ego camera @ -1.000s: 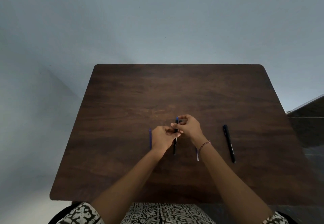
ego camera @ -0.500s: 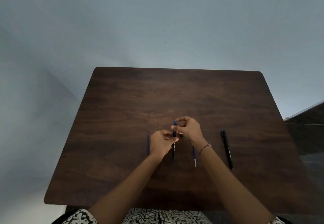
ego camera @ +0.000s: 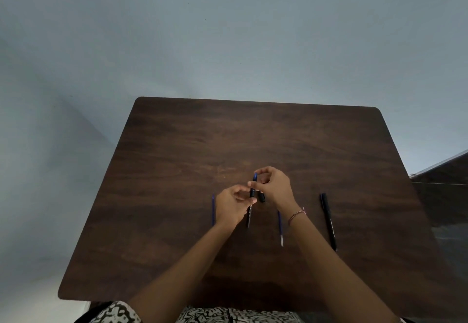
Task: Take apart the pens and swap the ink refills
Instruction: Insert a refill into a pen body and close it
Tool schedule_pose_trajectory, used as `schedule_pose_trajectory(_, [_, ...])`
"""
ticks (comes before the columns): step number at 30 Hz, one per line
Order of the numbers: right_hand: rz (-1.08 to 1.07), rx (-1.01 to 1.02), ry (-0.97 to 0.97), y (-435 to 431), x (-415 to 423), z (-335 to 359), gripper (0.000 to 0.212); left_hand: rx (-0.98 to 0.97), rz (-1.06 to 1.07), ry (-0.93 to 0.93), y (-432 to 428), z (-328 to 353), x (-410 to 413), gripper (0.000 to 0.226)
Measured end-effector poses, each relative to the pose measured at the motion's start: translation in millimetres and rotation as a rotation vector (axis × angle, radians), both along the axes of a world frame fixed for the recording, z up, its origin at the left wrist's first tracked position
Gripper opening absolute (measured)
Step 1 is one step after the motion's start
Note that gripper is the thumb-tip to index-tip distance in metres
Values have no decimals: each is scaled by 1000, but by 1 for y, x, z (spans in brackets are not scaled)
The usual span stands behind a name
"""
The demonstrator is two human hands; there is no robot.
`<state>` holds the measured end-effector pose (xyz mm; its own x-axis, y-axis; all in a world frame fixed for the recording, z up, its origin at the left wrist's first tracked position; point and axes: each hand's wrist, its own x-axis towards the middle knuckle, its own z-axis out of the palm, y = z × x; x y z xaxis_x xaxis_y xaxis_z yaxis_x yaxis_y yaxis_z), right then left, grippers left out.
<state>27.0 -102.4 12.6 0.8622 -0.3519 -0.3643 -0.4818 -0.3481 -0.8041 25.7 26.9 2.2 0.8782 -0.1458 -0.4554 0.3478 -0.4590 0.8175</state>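
we see both hands meeting over the middle of the worktop [ego camera: 177, 158], busy with one pen. the left hand [ego camera: 231, 207] has its fingers curled round the barrel of the held pen [ego camera: 252, 192]. the pen is tilted, its blue end up and away from us and its lower end pointing back toward the body. the right hand [ego camera: 276, 188] pinches the upper part near that blue end with thumb and fingertips. we judge that this split grip lets one hand steady the barrel while the other twists or seats the end part. a small black piece [ego camera: 261, 197] shows just under the right hand. we cannot tell whether it is held or lies on the wood, nor what part it is.

a thin blue refill [ego camera: 213, 208] lies on the worktop just beside the left hand's outer edge. a second refill [ego camera: 280, 224] with a pale end lies between the forearms, close by the right wrist and its bracelet [ego camera: 296, 214]. both lie lengthwise and near, probably so that either can be picked up without letting go of the barrel. the other black pen [ego camera: 328, 221] lies well to the right, apart from both hands. whether it has a refill inside we cannot tell.
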Motion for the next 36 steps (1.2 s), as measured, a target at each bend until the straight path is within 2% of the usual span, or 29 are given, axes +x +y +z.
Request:
schedule_pose_trajectory(3, [24,35,0,-1,3,3,34,4,2,-7,0,-1,3,22])
schedule_pose_trajectory(7, [33,196,-28,0,3,7,37,-11,9,-10,-2,0,5,26])
schedule_pose_trajectory(12, [15,39,-47,2,3,7,50,-22,35,0,-4,-2,5,27])
schedule_pose_trajectory(17, [-30,-4,-51,-1,4,5,39,-41,42,15,-5,-2,3,21])
schedule_pose_trajectory(19, [-34,75,-43,-1,4,4,41,-47,51,19,-5,-3,4,20])
schedule_pose_trajectory(23, [-82,371,-96,-5,4,6,41,-57,44,12,-5,-4,4,23])
schedule_pose_trajectory(25, [-85,417,-116,-9,5,7,37,-75,44,12,-6,-5,2,26])
schedule_pose_trajectory(32, [-19,345,-134,-12,3,8,30,-118,72,-2,-10,-3,1,31])
schedule_pose_trajectory(36, [-61,324,-189,-13,5,11,30,-100,54,-11,-9,-4,2,30])
